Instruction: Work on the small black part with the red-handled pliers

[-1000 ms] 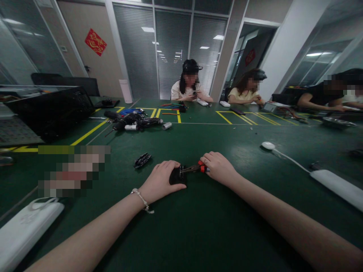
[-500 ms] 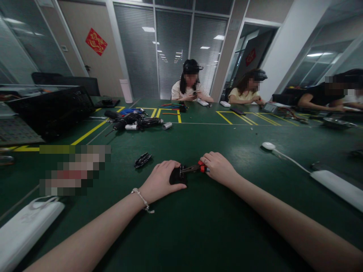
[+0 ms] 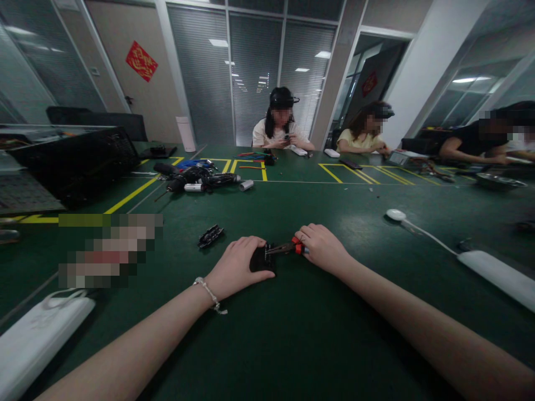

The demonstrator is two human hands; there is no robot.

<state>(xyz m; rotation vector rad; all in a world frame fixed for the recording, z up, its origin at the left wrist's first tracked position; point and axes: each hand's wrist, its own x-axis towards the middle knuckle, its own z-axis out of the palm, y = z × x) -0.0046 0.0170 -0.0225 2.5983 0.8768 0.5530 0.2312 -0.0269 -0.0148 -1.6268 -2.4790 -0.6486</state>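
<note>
Fingers and thumb of my left hand (image 3: 238, 266) grip a small black part (image 3: 261, 260) against the green table (image 3: 292, 328); its exact kind cannot be made out. My right hand (image 3: 321, 245) is closed round the red handles of long-nose pliers (image 3: 286, 247). The pliers' jaws point left and their tips meet the top of the black part; whether they pinch a piece of it is too small to tell. Beyond my left hand lies a second black part (image 3: 211, 236) with small metallic details, touched by neither hand.
At the far left-centre lies a pile of cables and tools (image 3: 196, 177). A black case (image 3: 79, 167) stands at left. White power strips lie at left (image 3: 50, 328) and right (image 3: 497, 275), with a white puck (image 3: 395, 215) on a cord. Several people sit across the table.
</note>
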